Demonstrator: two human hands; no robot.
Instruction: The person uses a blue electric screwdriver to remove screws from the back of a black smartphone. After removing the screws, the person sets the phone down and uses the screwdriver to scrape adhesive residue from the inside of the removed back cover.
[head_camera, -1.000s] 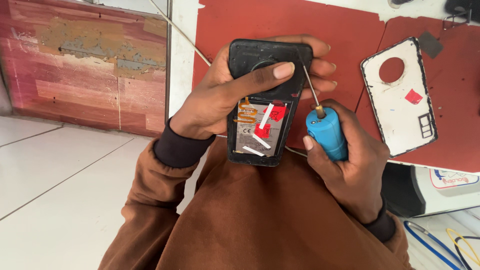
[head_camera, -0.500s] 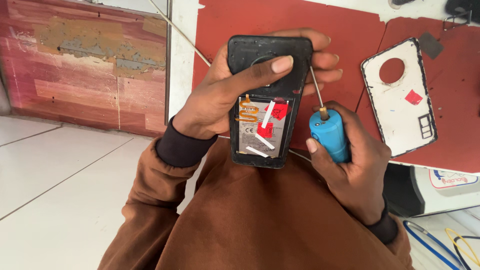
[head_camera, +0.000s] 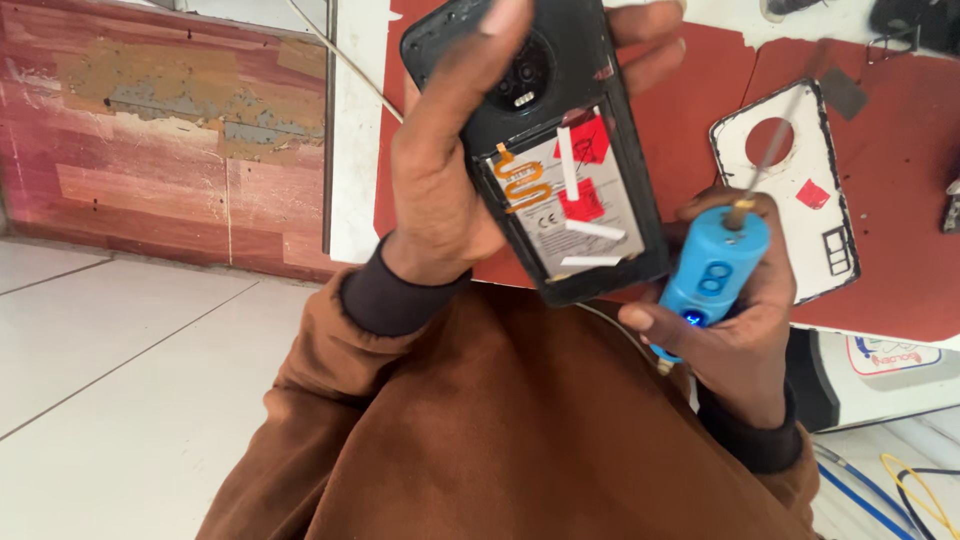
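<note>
— While held up over the near edge of the red work surface (head_camera: 900, 250), where exactly sits the opened phone (head_camera: 560, 170)?
— Raised in the left hand (head_camera: 450, 190), back side up, tilted, lower end toward the brown-sleeved chest. Thumb laid along the back near the round camera ring, other fingers curled around the far side, so clenched on the phone.
— And inside the open back?
— Silver battery with an orange flex strip, red stickers and white tape strips across it.
— Right hand (head_camera: 740, 320)?
— Wrapped tight around a blue electric screwdriver (head_camera: 705, 275), just beside the phone's lower right corner, thin bit blurred and pointing away toward the far edge. Small blue light lit on the body.
— Anything else on the surface?
— White back cover (head_camera: 800, 190) with a round hole, lying flat behind the screwdriver, red sticker on it. White cable (head_camera: 340, 60) running off toward the far left corner.
</note>
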